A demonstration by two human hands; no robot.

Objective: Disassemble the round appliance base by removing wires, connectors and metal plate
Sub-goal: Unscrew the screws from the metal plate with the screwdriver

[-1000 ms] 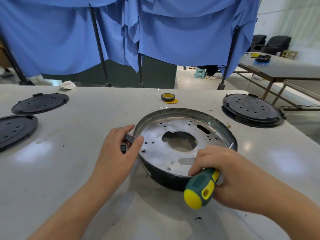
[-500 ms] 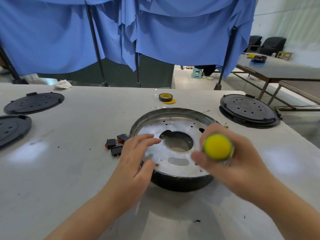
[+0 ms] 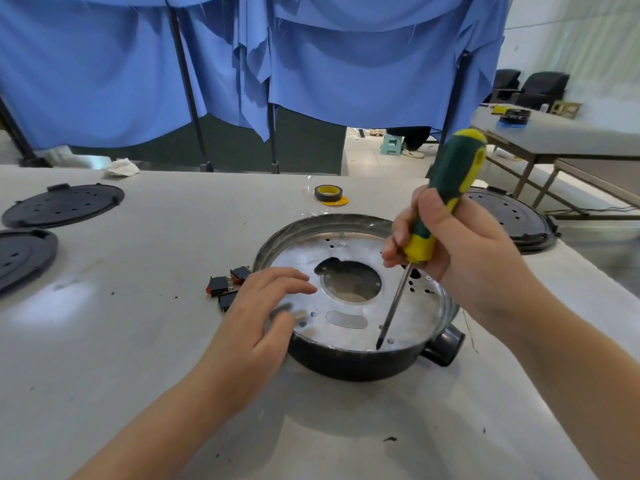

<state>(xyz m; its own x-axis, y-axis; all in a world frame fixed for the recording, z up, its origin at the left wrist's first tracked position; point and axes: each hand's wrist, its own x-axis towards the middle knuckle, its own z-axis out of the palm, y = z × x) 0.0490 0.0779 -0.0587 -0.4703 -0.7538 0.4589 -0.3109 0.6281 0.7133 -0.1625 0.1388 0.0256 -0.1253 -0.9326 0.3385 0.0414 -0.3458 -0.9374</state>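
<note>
The near left rim of the round black appliance base (image 3: 349, 367) is hidden under the left hand (image 3: 258, 318), and whether the screwdriver tip sits in a screw is too small to tell. The base lies on the pale grey desk (image 3: 138, 341), centre right, with the silver perforated metal plate (image 3: 346, 299) inside it. The left hand rests on the base's near left edge, fingers spread and loose, gripping nothing. The right hand (image 3: 460, 251) is closed in a grip on the green-and-yellow-handled screwdriver (image 3: 440, 199), shaft slanting down to the near right of the plate. Small black-and-red switch connectors (image 3: 227, 284) lie just left of the base, beside the left hand. Farther away sit a black-and-yellow tape roll (image 3: 328, 194), flat black round lids (image 3: 62, 204) at the left, partly cut off, and another black lid (image 3: 509, 216) at the right behind the right hand
</note>
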